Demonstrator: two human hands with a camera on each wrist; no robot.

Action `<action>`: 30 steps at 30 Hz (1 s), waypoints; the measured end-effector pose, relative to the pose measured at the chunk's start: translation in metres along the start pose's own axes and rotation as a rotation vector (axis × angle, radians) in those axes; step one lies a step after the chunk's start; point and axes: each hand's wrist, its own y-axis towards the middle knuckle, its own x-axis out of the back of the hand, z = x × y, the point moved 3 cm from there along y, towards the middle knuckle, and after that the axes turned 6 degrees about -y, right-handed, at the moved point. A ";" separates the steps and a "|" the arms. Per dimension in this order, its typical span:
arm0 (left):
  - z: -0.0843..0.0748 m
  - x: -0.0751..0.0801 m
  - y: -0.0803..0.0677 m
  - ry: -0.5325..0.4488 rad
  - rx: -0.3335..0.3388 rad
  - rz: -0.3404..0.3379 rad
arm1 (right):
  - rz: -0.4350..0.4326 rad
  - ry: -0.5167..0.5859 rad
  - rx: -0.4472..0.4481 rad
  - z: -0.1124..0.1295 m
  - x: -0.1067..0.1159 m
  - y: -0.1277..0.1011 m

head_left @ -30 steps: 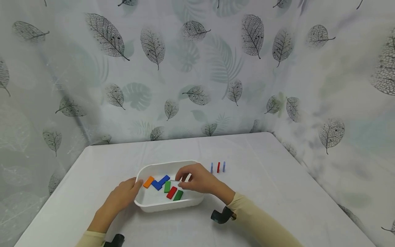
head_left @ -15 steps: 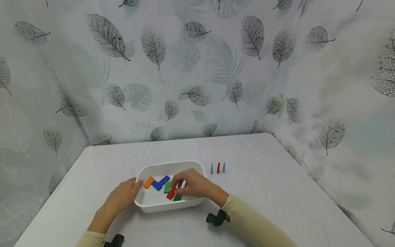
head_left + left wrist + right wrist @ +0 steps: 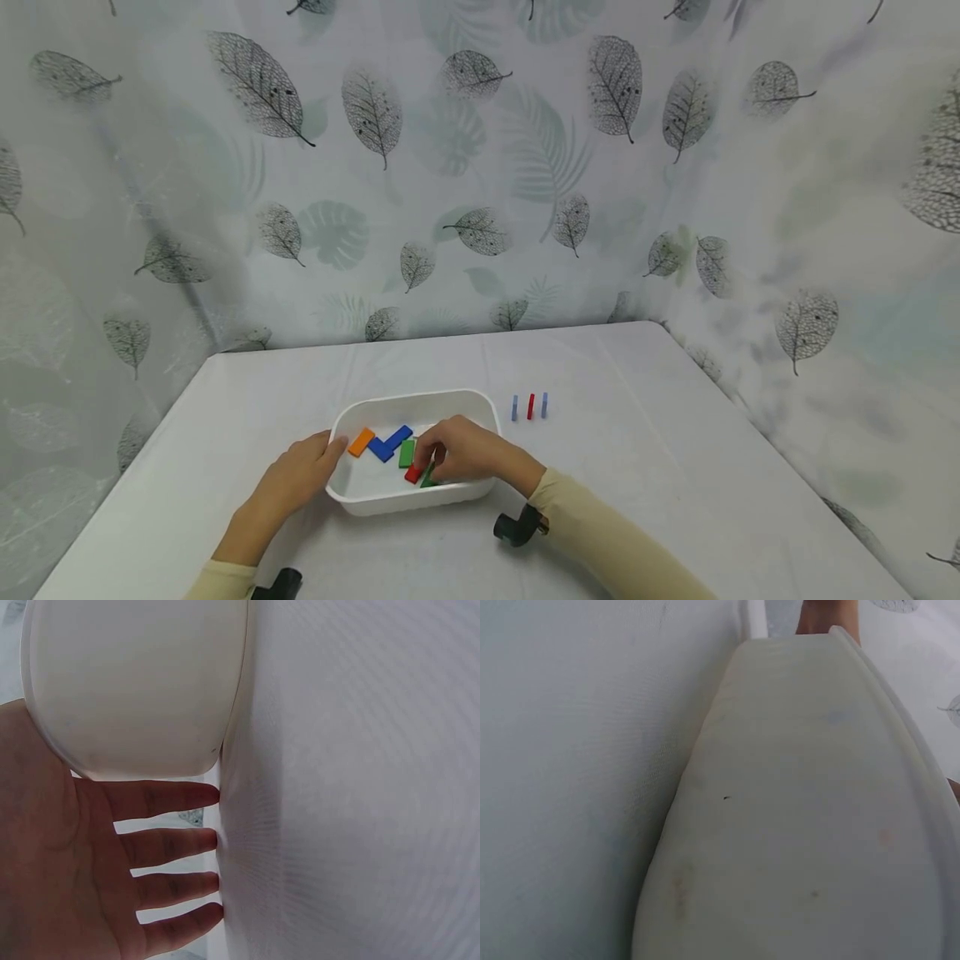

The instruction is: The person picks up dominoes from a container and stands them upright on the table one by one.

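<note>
A white rectangular tray [image 3: 390, 505] holds several flat coloured blocks. My left hand [image 3: 303, 467] rests at its left end, thumb over the rim; in the left wrist view the fingers [image 3: 169, 847] are straight and spread, tips down at the tabletop. My right hand [image 3: 461, 450] reaches into the tray and pinches a green block [image 3: 428, 477], which tilts up and is partly hidden by the fingers. Beside it lies a red block [image 3: 412, 474], partly covered by the hand. Another green block [image 3: 407, 453], blue blocks [image 3: 399, 437] and an orange block [image 3: 362, 442] lie further left.
To the right of the tray, a light blue block [image 3: 514, 407], a red upright block [image 3: 531, 407] and another light blue block [image 3: 544, 406] stand in a row on the white table [image 3: 637, 467]. Leaf-patterned curtains [image 3: 480, 167] surround the table. The tray's outer wall [image 3: 795, 795] fills the right wrist view.
My right hand has moved down and left inside the tray onto the front green block, which now tilts up between the fingers. My left hand and the standing blocks stay put.
</note>
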 end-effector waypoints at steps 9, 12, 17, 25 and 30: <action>-0.001 0.000 0.000 0.005 0.007 0.004 | 0.066 0.005 -0.020 -0.002 -0.005 0.001; -0.001 0.000 0.000 0.006 0.006 0.005 | 0.080 -0.015 -0.016 -0.001 -0.006 0.001; -0.001 0.000 0.000 0.004 0.010 0.008 | 0.092 -0.049 -0.021 -0.002 -0.008 0.003; 0.000 0.000 0.000 0.007 0.010 0.009 | 0.065 -0.142 -0.034 -0.003 -0.009 0.006; -0.001 0.000 0.000 0.016 0.010 0.009 | -0.025 -0.177 -0.038 -0.003 -0.006 0.004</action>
